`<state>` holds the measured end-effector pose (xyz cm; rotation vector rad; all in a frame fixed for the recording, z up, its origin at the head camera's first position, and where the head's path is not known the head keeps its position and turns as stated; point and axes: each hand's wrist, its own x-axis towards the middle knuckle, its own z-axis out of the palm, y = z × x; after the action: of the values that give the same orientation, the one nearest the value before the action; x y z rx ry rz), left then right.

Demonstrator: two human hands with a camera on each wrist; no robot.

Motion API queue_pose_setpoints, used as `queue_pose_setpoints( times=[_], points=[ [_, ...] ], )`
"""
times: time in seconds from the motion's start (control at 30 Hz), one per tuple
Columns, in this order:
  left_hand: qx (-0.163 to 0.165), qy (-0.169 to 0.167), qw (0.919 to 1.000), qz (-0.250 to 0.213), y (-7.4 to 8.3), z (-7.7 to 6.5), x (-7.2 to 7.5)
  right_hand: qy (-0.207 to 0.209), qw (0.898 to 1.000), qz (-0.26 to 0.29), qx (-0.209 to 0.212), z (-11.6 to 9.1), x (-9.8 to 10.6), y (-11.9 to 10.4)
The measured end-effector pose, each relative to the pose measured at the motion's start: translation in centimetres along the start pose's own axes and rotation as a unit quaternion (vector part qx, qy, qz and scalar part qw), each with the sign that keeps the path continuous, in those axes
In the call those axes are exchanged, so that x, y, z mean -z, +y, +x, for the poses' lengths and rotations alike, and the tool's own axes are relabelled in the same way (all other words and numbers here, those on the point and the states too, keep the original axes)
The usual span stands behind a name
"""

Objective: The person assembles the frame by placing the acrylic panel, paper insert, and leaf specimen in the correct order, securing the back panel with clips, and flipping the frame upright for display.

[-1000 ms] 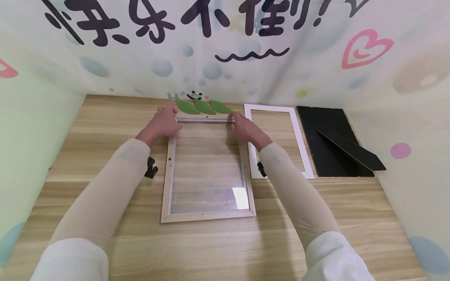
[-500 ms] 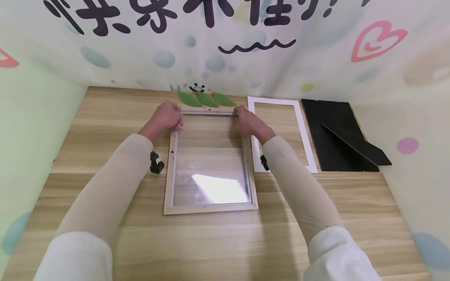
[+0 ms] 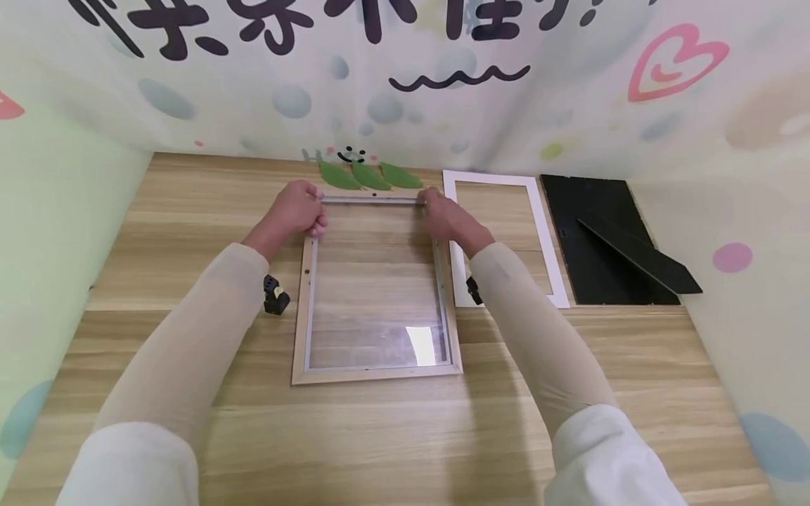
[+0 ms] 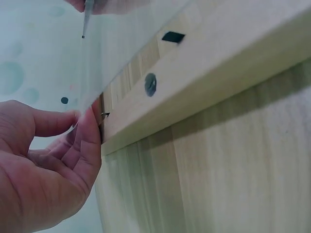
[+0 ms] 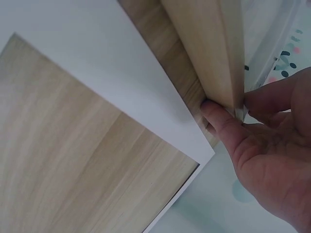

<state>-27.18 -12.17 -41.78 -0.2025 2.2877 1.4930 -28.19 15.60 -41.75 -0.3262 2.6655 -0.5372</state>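
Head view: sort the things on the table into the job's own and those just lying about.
In the job:
Pale wooden rectangular frame, with left hand and right hand at its far corners
Clear flat sheet spanning its opening
Probably white rectangular mat and black rectangular backing board with stand, resembling frame parts

Lying about:
Three pointed green leaves beyond the frame; use unclear

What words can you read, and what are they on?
"快乐不倒!" on the backdrop, seemingly; tops cut off.
"H", pale, on the backdrop beside the smiley; anything after it is unreadable.
No words visible on the wooden frame, white mat or black board.
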Motion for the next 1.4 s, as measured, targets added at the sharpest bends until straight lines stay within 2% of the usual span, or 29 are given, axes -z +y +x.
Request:
queue_pose_setpoints(
  times=[0.1,0.23,0.4,0.7,0.9,1.1,1.3,1.4],
  points=[
    [-0.014,0.003,0.9997,0.019,-0.1,-0.3,0.1,-0.002,1.000,0.001,-0.003,0.0,-0.1,0.1],
    [-0.036,0.025,0.9958,0.080,-0.1,-0.6,0.1,-0.001,1.000,0.006,-0.006,-0.2,-0.2,0.2],
    [-0.045,0.049,0.9854,0.156,-0.2,-0.8,-0.1,-0.004,1.000,0.015,-0.004,-0.3,-0.3,0.2],
    [-0.069,0.059,0.9637,0.251,-0.9,-0.8,-0.7,-0.006,1.000,0.019,-0.010,-0.3,-0.6,0.2],
    [-0.079,0.051,0.9616,0.258,-1.2,-0.9,-1.0,-0.002,1.000,0.025,-0.007,-0.3,-0.7,0.5],
    [-0.060,0.053,0.9629,0.258,-1.1,-1.0,-0.9,0.001,1.000,0.029,-0.003,-0.2,-0.8,0.7],
    [-0.036,0.043,0.9593,0.277,-1.6,-1.2,-0.7,0.004,1.000,0.031,-0.005,-0.1,-0.9,0.8],
    [-0.030,0.032,0.9638,0.263,-1.8,-1.2,-0.6,0.003,1.000,0.029,-0.003,-0.1,-0.9,0.7]
  ],
)
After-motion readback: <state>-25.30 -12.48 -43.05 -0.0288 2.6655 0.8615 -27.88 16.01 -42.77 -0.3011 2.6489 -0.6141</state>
